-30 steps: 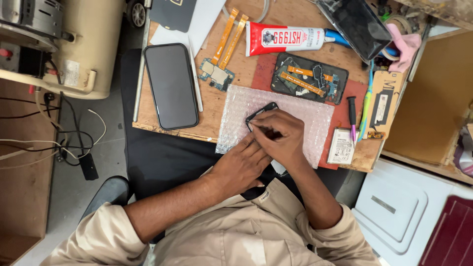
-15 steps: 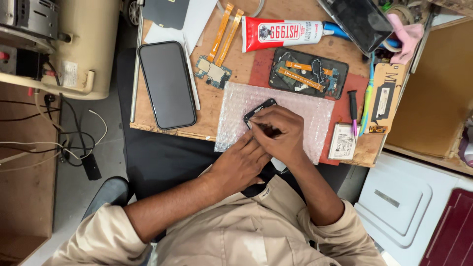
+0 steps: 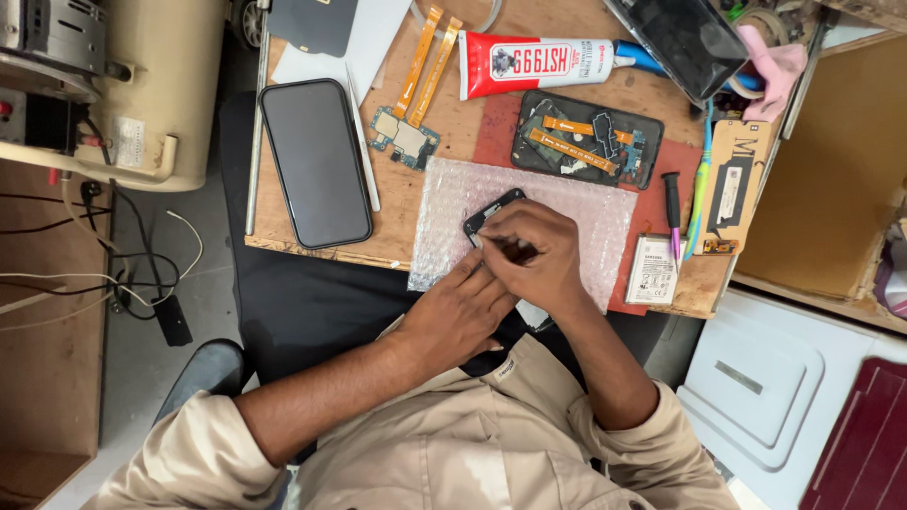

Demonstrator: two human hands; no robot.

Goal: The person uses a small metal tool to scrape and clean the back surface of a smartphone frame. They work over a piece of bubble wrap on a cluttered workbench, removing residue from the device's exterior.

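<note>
Repair work on a small black phone part [image 3: 493, 213] appears to be mid-way: the part lies on a sheet of bubble wrap [image 3: 576, 212] at the front of the wooden bench [image 3: 453, 142], and both hands are closed in on it. The right hand [image 3: 531, 257] covers most of the part with its fingers curled down, pinching at its near edge. The left hand [image 3: 460, 312] presses in from below, fingertips meeting the right hand's at the same spot; whether a small tool sits between them cannot be told.

Judging by what lies about, disassembly is already well along. An opened phone body [image 3: 586, 140] with orange flex strips showing rests behind the bubble wrap, a loose circuit board [image 3: 404, 137] with two orange ribbon cables sits to its left, and a battery [image 3: 652, 269] lies apart at the bench's edge. An intact dark phone [image 3: 315, 161] lies face up further left, with tweezers [image 3: 363, 142] just beside it. Reassembly looks still to come, since a red-and-white tube of adhesive [image 3: 529, 64] lies capped.

The opened phone body is the only thing acting as a container, still holding its own internal strips.
</note>
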